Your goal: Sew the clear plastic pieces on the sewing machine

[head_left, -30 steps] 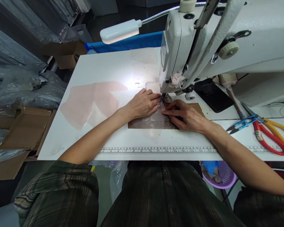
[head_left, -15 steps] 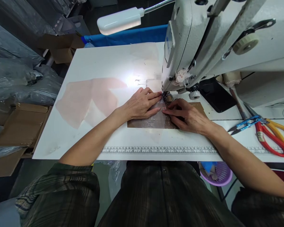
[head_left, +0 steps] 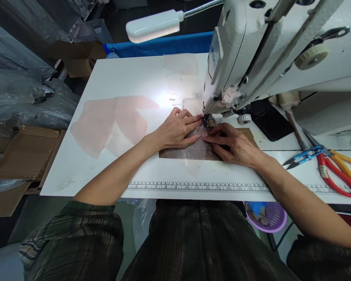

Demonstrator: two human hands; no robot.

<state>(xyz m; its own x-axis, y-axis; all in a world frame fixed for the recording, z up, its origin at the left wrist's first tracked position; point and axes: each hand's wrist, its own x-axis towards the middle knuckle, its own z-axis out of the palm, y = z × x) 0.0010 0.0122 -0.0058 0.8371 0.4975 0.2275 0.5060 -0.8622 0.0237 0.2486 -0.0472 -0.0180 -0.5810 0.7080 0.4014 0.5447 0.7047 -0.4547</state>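
My left hand (head_left: 181, 128) lies flat on a piece of sheer pale fabric (head_left: 194, 150), its fingers stretched toward the presser foot (head_left: 206, 120) of a white sewing machine (head_left: 226, 50). Just right of the foot, my right hand (head_left: 234, 145) has its thumb and index finger pinched on the fabric's edge, with the other fingers curled beneath. A small pinkish rectangle (head_left: 205, 135) shows on the fabric by those fingertips. Under the fabric is a brown plate (head_left: 175, 154). The needle tip is too small to make out.
Sheer pink cut pieces (head_left: 101, 121) lie left on the white table (head_left: 76, 171). A printed ruler (head_left: 199, 187) runs along the front edge. To the right are blue-handled snips (head_left: 304, 155), red-and-yellow-handled scissors (head_left: 336, 175) and a black phone (head_left: 270, 119). A white lamp (head_left: 153, 26) hangs above.
The view has shifted slightly, so the machine appears a little farther right. Both hands stay at the presser foot in nearly the same pose on the fabric.
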